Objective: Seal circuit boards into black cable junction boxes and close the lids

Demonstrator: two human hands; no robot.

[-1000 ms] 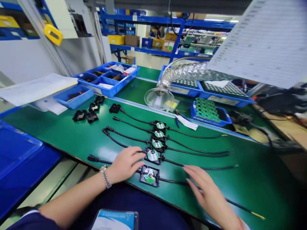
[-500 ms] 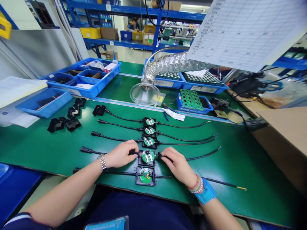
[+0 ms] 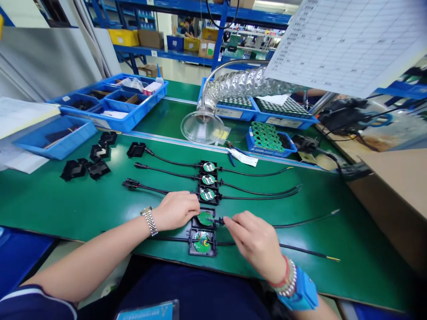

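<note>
Several black square housings with round green boards and black cables form a column on the green table. My left hand [image 3: 180,210] has its fingers pressed together at the left edge of the fourth housing; what they pinch is hidden. That housing's green board [image 3: 205,218] lies tilted in it. My right hand [image 3: 254,235] is closed on the black cable [image 3: 293,224] just right of this housing, by its grommet. Nearest me lies another housing [image 3: 202,243] with a board and a coloured ring. Above are three housings with boards, the closest being this one [image 3: 207,194].
Black covers [image 3: 98,169] lie at the left, near blue trays [image 3: 130,118]. A clear fume hood [image 3: 203,128] on a silver duct stands behind the housings. Pliers [image 3: 231,158] and a blue bin of green boards [image 3: 267,137] are behind, with a cardboard box [image 3: 396,173] at the right.
The fourth housing's board has turned from its white-marked face to a plainer green one. Its right cable has shifted right, and the left connector now lies beside the third cable's. My left hand moved slightly right.
</note>
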